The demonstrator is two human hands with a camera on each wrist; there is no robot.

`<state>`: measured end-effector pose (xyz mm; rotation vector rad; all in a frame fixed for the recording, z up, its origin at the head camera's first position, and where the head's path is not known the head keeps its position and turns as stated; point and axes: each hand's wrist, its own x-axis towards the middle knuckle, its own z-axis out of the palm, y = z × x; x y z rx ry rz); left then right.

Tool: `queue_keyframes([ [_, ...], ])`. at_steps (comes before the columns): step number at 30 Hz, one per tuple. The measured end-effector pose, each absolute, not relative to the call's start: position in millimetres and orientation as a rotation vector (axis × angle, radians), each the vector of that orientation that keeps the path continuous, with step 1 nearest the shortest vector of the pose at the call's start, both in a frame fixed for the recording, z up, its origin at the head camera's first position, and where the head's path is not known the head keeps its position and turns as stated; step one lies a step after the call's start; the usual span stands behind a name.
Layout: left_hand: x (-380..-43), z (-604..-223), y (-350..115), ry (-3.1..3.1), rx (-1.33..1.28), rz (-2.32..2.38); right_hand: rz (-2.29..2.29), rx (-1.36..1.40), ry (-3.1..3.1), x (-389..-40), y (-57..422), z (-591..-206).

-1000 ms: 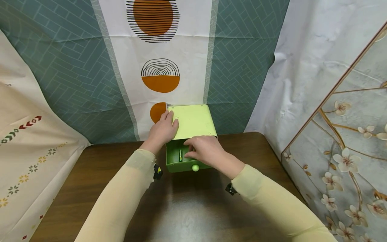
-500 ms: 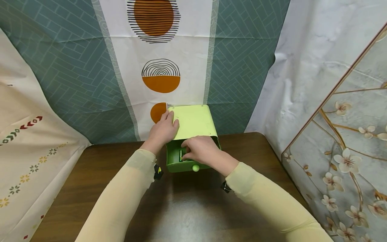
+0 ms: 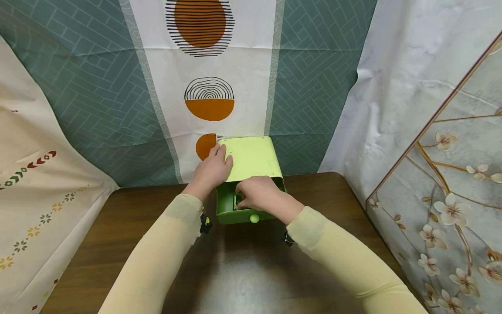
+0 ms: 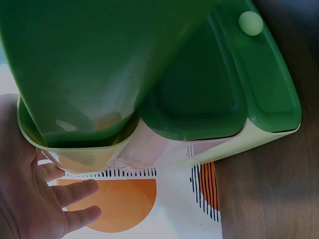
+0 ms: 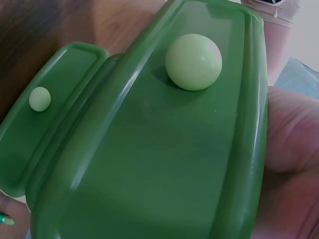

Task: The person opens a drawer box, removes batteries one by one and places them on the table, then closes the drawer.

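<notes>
My left hand (image 3: 213,171) rests on the left edge of a small light-green drawer cabinet (image 3: 255,157), thumb on its top. The left wrist view shows straight fingers (image 4: 79,219) beside the cabinet's side. My right hand (image 3: 259,192) reaches from the right into the pulled-out green drawer (image 3: 225,198). Thumb and index finger pinch a slim green battery (image 3: 235,202) lying on the drawer's floor, partly hidden by the hand. In the right wrist view, the drawer's front with its round pale knob (image 5: 193,62) hides the fingertips.
Below, a lower drawer (image 5: 55,94) with its own knob sits pushed in. The cabinet stands on a dark wooden table (image 3: 243,270) against a patterned cloth (image 3: 211,126). A small green item with a light end (image 5: 6,219) shows at the right wrist view's left edge.
My right hand has moved slightly left, its thumb and index finger closing onto the battery. The left hand, cabinet and drawer stay where they were.
</notes>
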<state>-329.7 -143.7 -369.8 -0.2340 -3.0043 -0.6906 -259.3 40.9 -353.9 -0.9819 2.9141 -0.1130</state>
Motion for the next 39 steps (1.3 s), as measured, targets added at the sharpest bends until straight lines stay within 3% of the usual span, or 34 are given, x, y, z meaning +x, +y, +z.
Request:
queue_keyframes([
  [39,-330,-371,-146,-2.988,-0.247,-0.717,0.068,-0.910,2.939,-263,21,-358],
])
